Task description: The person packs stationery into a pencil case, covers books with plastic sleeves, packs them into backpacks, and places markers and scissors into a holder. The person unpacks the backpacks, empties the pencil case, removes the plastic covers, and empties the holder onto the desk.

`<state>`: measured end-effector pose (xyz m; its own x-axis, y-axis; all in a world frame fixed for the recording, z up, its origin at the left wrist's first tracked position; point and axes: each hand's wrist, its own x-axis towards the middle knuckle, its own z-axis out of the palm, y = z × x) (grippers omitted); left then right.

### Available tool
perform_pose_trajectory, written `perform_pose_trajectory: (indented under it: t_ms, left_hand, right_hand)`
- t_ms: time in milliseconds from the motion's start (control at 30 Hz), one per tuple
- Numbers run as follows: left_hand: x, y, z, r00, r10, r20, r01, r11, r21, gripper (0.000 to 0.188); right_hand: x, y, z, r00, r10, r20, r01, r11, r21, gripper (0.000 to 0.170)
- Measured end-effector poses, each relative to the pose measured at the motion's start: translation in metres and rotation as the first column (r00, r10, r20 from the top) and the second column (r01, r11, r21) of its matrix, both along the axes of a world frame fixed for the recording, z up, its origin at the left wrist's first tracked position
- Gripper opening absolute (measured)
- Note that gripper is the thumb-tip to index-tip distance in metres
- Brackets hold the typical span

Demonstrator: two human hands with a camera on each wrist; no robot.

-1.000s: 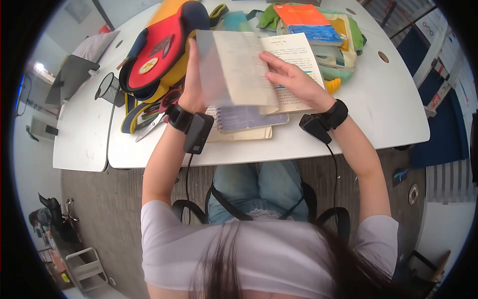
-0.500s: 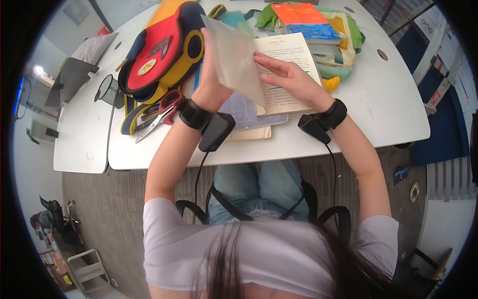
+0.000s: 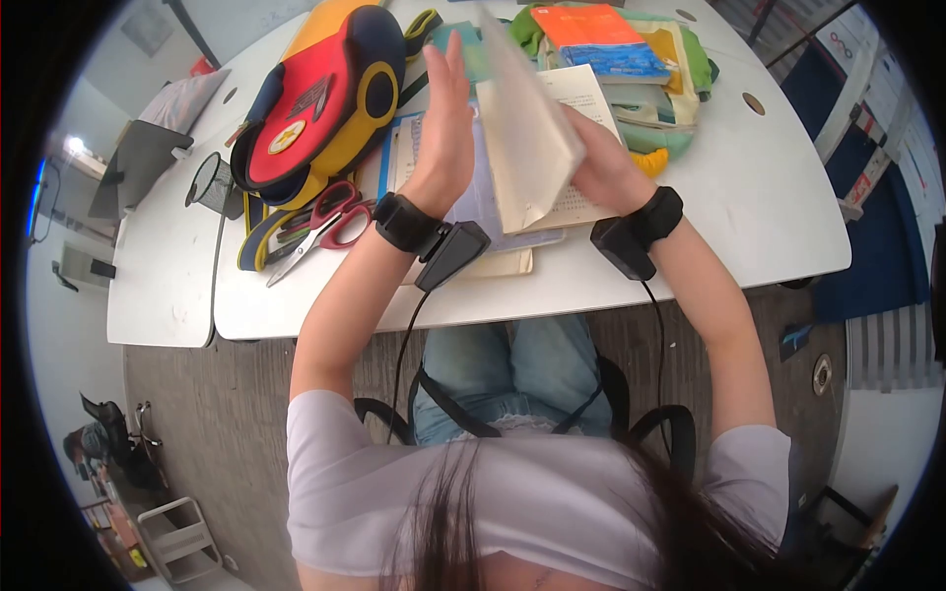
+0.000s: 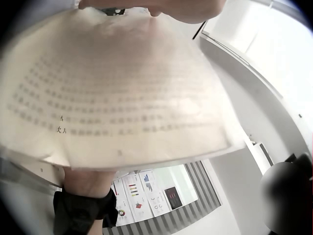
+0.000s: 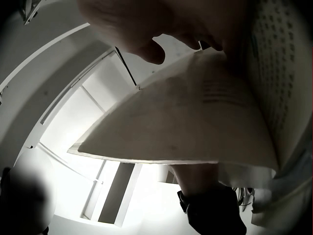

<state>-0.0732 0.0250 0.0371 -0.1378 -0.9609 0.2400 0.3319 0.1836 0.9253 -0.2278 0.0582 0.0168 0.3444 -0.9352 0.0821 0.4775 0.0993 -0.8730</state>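
An open book lies with several leaves raised upright from it, blurred at their edges. To the left of these leaves, the left hand is held upright with straight fingers, its palm facing them. On the other side, the right hand is against or close behind the leaves, which hide its fingertips. A printed page spans the left wrist view below the left hand. In the right wrist view, the right hand is above a curved leaf, thumb apart from the fingers.
Scissors and a red and blue bag lie left of the book. Under it are a purple notebook and other papers. An orange and blue book rests on a green bag. A mesh holder stands left.
The raised leaves have swung rightward, toward the right hand. My left hand has moved right and no longer overlaps them. My right fingers, visible earlier, are now behind the leaves.
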Motion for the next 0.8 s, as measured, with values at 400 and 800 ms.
perform_pose_trajectory:
  t_ms: [400, 800]
  left_hand:
    - [0.014, -0.02, -0.024, 0.47, -0.005, 0.882, 0.197, 0.975, -0.1, 0.076]
    - [0.038, 0.004, -0.028, 0.948, -0.311, 0.073, 0.259, 0.881, 0.395, 0.059]
  right_hand:
    - [-0.066, -0.044, -0.019, 0.984, -0.007, -0.175, 0.024, 0.995, 0.098, 0.047]
    - [-0.052, -0.032, -0.008, 0.919, 0.133, -0.372, -0.112, 0.991, 0.078, 0.035]
